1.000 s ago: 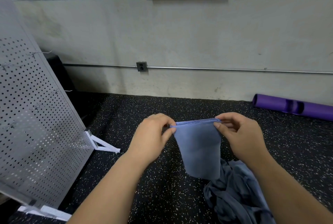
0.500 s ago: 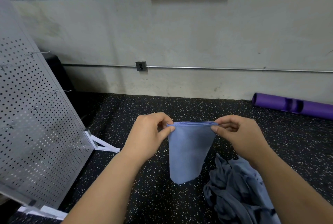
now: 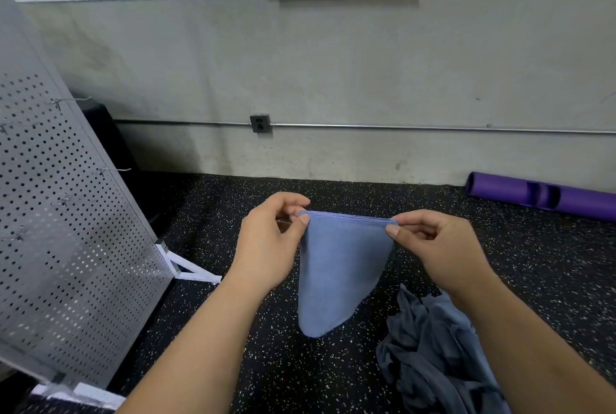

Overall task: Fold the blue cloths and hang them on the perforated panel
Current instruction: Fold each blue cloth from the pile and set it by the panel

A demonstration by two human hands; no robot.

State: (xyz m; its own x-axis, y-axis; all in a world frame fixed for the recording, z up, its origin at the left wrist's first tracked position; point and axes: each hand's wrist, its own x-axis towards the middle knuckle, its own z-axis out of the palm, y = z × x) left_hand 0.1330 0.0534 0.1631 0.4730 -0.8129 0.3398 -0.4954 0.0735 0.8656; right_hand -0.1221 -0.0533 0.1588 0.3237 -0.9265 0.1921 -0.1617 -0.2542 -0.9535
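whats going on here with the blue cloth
A person holds a folded blue cloth up over the black speckled floor, the left hand pinching one top corner and the right hand the other. A crumpled pile of grey-blue cloths lies under the right arm. The grey perforated metal panel stands at the left; no cloth hangs on the part in view.

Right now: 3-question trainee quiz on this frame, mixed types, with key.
1. True or false: the folded blue cloth hangs clear of the perforated grey metal panel.
2. Where is the crumpled heap of grey-blue cloths? A: on the black speckled floor. B: on a panel hook. C: against the wall.
3. Fill in: the left grip and right grip each ___ a top corner of the folded cloth.
Key: 1 true. 2 A. 3 pinch.
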